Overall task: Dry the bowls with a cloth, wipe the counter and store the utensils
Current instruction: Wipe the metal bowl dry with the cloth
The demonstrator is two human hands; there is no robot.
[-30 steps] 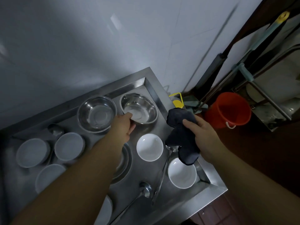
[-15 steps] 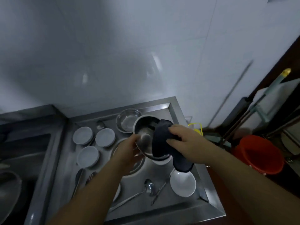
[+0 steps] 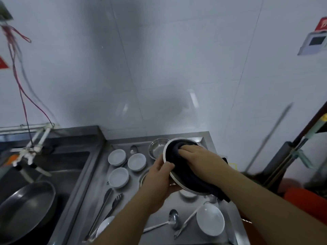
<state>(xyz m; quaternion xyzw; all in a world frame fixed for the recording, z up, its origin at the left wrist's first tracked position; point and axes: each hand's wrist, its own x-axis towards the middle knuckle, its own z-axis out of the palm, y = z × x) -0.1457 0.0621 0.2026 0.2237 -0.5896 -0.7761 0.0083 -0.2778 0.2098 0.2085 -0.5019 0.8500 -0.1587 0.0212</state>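
**Around the Steel Counter**

A dark wok [image 3: 26, 209] lay tilted in the sink [image 3: 74, 167] at the left, under a white tap [image 3: 33, 147]. Red and purple wires [image 3: 16, 71] hung down the white tiled wall [image 3: 159, 68]. An orange bucket [image 3: 304, 204] stood at the right, beside long-handled tools [image 3: 292, 152] leaning there. A small white box [image 3: 313, 45] sat high on the wall.

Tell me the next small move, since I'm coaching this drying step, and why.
Probably sweep the cloth around the inside of the bowl: the right hand presses it inside the tilted bowl, which the left hand grips by the rim.
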